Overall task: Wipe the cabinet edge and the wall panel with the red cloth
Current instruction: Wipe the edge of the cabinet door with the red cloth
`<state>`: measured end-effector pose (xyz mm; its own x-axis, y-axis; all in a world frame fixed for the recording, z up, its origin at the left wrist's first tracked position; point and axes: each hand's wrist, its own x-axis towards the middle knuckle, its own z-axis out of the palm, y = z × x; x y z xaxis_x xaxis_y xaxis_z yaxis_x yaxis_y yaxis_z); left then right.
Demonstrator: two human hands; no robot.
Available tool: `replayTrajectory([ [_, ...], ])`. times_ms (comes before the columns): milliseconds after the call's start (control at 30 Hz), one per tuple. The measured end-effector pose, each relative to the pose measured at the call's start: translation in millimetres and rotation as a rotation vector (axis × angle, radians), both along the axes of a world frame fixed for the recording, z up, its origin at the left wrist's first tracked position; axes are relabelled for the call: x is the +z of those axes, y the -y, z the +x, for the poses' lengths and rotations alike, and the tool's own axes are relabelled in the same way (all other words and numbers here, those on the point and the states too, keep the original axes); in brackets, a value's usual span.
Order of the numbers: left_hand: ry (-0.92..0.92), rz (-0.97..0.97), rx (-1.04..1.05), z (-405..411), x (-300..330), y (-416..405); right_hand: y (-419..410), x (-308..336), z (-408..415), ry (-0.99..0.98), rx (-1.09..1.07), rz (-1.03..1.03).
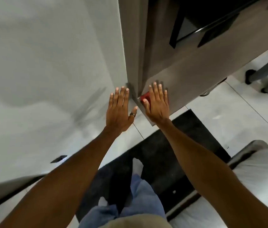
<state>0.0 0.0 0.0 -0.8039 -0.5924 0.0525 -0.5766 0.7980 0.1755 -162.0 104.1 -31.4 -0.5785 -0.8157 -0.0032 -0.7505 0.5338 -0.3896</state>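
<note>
Near the centre of the frame, the right hand (157, 102) lies flat with fingers spread against the brown cabinet (187, 68), pinning the red cloth (145, 97) under its palm; only a small red corner shows past the thumb, right at the cabinet edge (142, 89). The left hand (120, 109) holds nothing and is spread open, fingers apart, braced on the pale wall panel (52, 63) just left of that corner. A ring (133, 114) sits on its thumb. The two hands are close together, one on each side of the vertical edge. The work looks to be on the cabinet side, low down, with the wall panel apparently yet to be done. The cloth is held only by flat pressure and not gripped, so a quick stroke around the sharp corner could let it bunch up or slide out from under the palm and drop to the tiled floor (238, 112). With so little of it showing, bare skin and not fabric may be rubbing part of the surface, leaving smears. The grey streaks on the panel left of the braced hand suggest marks that a dry or loaded cloth would merely spread. At the bottom of the frame, the person's legs stand on a dark mat (159, 153), and leaning forward on both palms invites a slip if either hand skids.
</note>
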Motion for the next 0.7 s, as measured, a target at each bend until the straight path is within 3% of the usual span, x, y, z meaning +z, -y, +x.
replayTrajectory([
  [333, 0.104, 0.073, -0.01, 16.0, -29.0, -8.2, -1.6, -38.6, -15.0, 0.046, 0.053, 0.207],
  [500, 0.118, 0.065, -0.012, 41.6, -23.2, -16.1, -11.0, -33.8, 16.9, 0.142, -0.088, 0.136],
  [600, 0.083, 0.044, 0.009, 65.0, -10.0, -15.6, -10.2, -15.1, 47.5, 0.402, -0.293, -0.065],
  [700, -0.018, -0.008, 0.012, 101.3, 20.9, -3.0, 0.8, 25.4, 105.3, 1.036, -0.664, -0.439],
])
